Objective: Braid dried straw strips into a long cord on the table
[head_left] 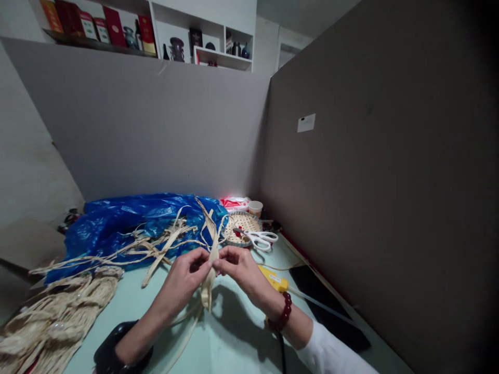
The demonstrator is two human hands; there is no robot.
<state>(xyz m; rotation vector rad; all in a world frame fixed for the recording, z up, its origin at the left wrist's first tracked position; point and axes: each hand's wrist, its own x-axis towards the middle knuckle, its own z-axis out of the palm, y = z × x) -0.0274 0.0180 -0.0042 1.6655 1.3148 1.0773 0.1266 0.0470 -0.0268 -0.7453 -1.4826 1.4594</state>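
Observation:
My left hand [189, 275] and my right hand [240, 270] meet above the table, fingertips pinched together on a pale, flat strip of dried husk or leaf [208, 291]. The strip runs roughly upright between them; its wide lower end hangs below my fingers and its upper part rises toward the blue plastic. Thin strands trail below it onto the table. Just past my right hand, white-handled scissors [262, 238] rest on a round woven tray [230, 236]. A yellow glue gun [275, 279] lies partly hidden behind my right wrist.
Blue plastic sheeting [97, 228] with loose dried strips [167, 246] covers the back left. Bundled strands [74, 311] lie at the left edge. A paper cup [255, 208] stands behind the tray. Grey partitions [175, 124] enclose the pale green table [222, 348]; a black flat object [323, 301] lies right.

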